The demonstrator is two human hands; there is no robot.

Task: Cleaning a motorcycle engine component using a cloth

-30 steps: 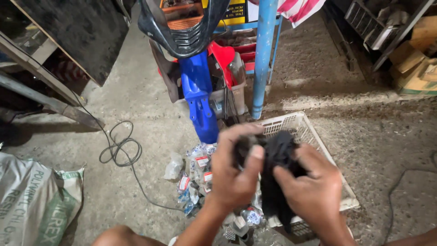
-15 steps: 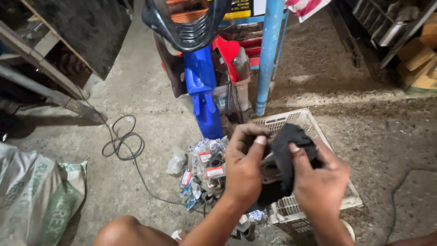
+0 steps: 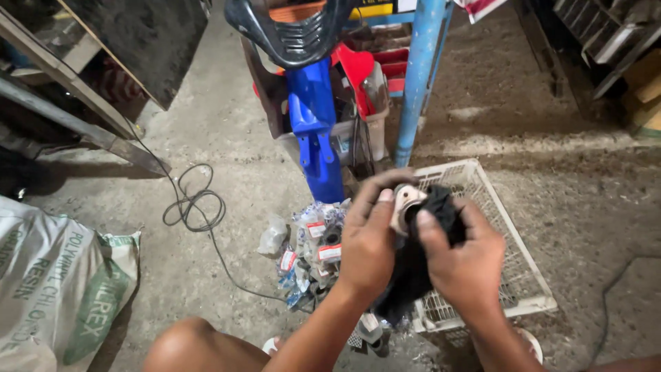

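My left hand [image 3: 370, 238] grips a small pale metal part [image 3: 406, 198] from the left side, fingers curled over its top. My right hand [image 3: 465, 258] presses a black rag [image 3: 413, 269] against that part, and the cloth hangs down between my wrists. Both hands are held above the near left corner of a white plastic crate [image 3: 513, 275] on the concrete floor. Most of the metal part is hidden by the rag and my fingers.
Small plastic-bagged parts [image 3: 310, 244] lie piled left of the crate. A blue plastic panel [image 3: 313, 124] and a blue pole [image 3: 420, 76] stand behind. A black cable [image 3: 193, 207] coils on the floor, a printed sack [image 3: 58, 289] lies at left. My knee [image 3: 196, 348] shows below.
The rag has shifted off the part's top, so the pale metal now shows between my fingers. My hands stay together over the crate while the view has tilted slightly.
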